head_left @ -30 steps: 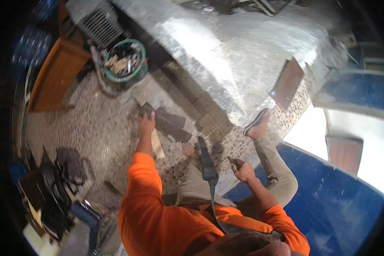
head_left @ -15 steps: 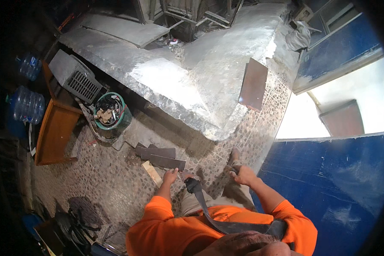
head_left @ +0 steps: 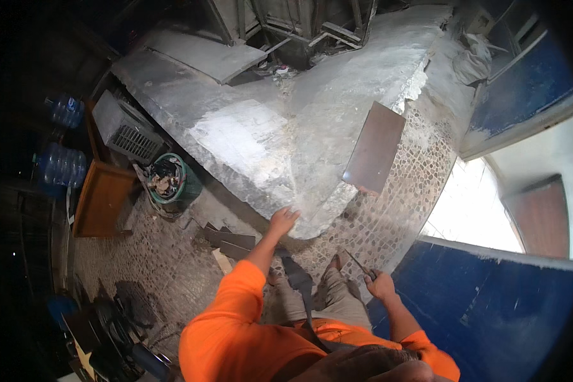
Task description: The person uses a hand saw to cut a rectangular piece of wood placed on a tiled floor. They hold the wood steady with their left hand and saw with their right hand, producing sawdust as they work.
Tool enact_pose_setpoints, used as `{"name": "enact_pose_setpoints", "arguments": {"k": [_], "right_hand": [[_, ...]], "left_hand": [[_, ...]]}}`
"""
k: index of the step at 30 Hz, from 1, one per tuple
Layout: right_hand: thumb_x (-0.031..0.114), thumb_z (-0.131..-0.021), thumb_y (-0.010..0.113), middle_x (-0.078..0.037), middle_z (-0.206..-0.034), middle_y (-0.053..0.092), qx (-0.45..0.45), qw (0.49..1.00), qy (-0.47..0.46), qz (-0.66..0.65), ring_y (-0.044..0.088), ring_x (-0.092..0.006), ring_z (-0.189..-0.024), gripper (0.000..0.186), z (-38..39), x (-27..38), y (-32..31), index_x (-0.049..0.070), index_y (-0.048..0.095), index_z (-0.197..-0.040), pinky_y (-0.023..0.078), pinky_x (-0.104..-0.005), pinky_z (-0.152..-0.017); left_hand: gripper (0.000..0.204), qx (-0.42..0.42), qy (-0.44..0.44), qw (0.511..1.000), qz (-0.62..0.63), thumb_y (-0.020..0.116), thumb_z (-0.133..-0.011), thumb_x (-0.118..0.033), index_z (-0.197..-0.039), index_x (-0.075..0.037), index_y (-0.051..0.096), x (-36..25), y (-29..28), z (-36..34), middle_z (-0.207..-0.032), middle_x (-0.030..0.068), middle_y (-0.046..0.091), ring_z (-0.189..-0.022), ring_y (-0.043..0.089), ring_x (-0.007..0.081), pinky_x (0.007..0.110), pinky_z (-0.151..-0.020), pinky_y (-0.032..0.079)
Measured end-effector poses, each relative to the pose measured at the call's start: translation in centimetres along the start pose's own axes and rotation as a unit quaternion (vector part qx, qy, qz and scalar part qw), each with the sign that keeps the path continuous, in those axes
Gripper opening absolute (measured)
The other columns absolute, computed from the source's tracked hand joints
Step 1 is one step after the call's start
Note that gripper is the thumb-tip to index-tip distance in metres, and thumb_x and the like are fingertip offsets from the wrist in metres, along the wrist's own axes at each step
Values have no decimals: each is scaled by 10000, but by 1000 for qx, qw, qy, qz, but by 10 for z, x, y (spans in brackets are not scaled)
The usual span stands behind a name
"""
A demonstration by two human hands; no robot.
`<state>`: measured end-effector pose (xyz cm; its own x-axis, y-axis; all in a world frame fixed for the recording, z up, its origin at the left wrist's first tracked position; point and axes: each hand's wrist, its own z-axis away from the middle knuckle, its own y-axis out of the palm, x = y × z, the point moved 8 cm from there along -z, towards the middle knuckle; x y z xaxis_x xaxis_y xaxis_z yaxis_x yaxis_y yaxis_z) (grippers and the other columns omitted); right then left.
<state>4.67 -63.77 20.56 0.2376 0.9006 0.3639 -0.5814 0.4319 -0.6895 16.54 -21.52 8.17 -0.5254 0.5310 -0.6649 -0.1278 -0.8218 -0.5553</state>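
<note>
My left hand [head_left: 284,222] reaches forward and rests on the front edge of a rough grey concrete slab [head_left: 328,121], fingers stretched out and holding nothing. My right hand [head_left: 380,285] is closed round the handle of a slim, dark, pointed hand tool [head_left: 358,263], held low beside my legs; its exact kind is unclear. A flat dark brown panel [head_left: 377,149] lies across the slab's right edge, partly overhanging. On the floor left of my feet are several dark brown strips [head_left: 234,240], partly hidden behind my left forearm, with a pale wooden piece [head_left: 221,261] beside them.
A green bucket [head_left: 188,184] of rubble stands by the slab at left, near a grey plastic crate [head_left: 134,141], an orange-brown wooden piece of furniture [head_left: 102,204] and large clear water bottles [head_left: 62,167]. A blue wall [head_left: 484,305] runs along my right. The floor is pebble-patterned [head_left: 420,153].
My left hand has left the dark strip on the floor and moved up and forward onto the slab edge. The pointed tool in my right hand has swung into clearer view.
</note>
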Motion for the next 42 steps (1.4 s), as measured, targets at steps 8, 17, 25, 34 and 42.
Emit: {"name": "enact_pose_setpoints", "arguments": {"k": [8,17,25,34,42], "right_hand": [[352,-902,706,-319,-1149,697,-29,986,135,-98,681,-464,-1097,562,23,-143,-22,-61,665,-1280,532,-472,-956],[313,-905,716,-320,-1082,712,-56,955,243,-162,704,-456,-1053,518,77,-241,5,-80,678,-1240,549,-470,-900],[293,-895,730,-313,-1009,721,-45,942,186,-276,725,-440,-973,472,60,-246,30,-64,699,-1202,555,-453,-857],[271,-959,679,-314,-1172,702,-155,951,148,-222,697,-434,-1072,509,19,-215,-40,-130,641,-1271,534,-453,-933],[353,-1009,645,-272,-1339,640,-299,898,120,-299,641,-380,-1181,573,13,-164,-97,-102,602,-1354,487,-427,-1020]], "left_hand": [[1028,-30,43,994,-93,761,-863,-539,-1600,-17,271,-185,133,-145,-1599,269,367,-1444,434,384,439,-1193,377],[1109,-46,-65,987,-138,861,-808,-326,-1630,-49,170,-224,204,-204,-1433,250,556,-1304,571,371,421,-1099,476],[419,-9,-1,998,62,735,-918,-369,-1137,-13,737,-200,214,-217,-1078,207,738,-1048,697,366,468,-939,523],[551,-128,27,989,70,496,-1038,-521,-1026,-13,710,-143,164,-78,-969,258,704,-979,661,466,505,-862,501],[704,-406,-177,867,227,538,-1006,-613,-836,46,720,61,53,55,-737,308,622,-741,677,392,511,-759,482]]}}
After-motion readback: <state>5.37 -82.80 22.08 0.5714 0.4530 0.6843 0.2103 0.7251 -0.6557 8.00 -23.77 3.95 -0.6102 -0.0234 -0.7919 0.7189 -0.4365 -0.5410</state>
